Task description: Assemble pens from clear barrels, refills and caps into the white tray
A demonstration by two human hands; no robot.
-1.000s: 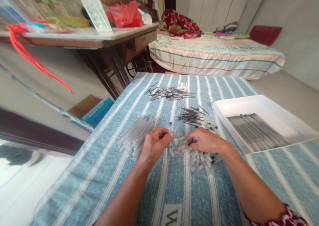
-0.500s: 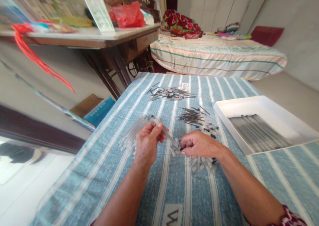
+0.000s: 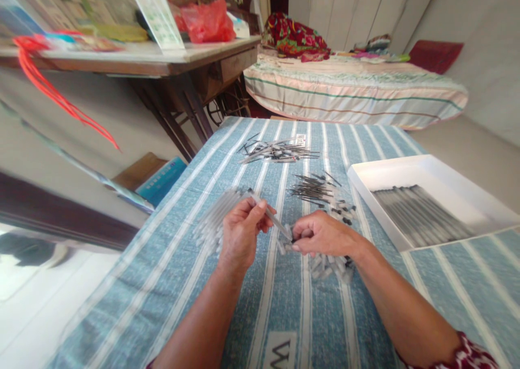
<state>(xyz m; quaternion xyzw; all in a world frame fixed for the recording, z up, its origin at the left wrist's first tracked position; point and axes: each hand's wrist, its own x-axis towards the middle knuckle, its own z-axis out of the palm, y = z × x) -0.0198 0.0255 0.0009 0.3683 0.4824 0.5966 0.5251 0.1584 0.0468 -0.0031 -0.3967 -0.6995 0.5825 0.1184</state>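
My left hand [image 3: 242,229] is closed round a translucent pen barrel [image 3: 277,222], slanting down to the right. At its lower end my right hand [image 3: 325,233] pinches a small dark pen part, mostly hidden by the fingers. Left of my left hand lies a stack of clear pen barrels [image 3: 212,221]. Clear pen caps [image 3: 331,269] are heaped under and beside my right hand. Beyond it are small black-and-clear pieces [image 3: 344,212] and a bunch of thin dark pen refills [image 3: 312,189].
A white box [image 3: 463,187] at the right holds a row of dark-filled pens [image 3: 422,217]. A mixed pile of refills and thin parts [image 3: 280,151] lies farther back on the striped tablecloth [image 3: 195,304]. A wooden desk [image 3: 219,60] stands at the left, a bed [image 3: 357,87] behind.
The dark piece in my right fingers has come to the lower end of the pen barrel, with the right hand shifting slightly left. My left hand stays nearly still.
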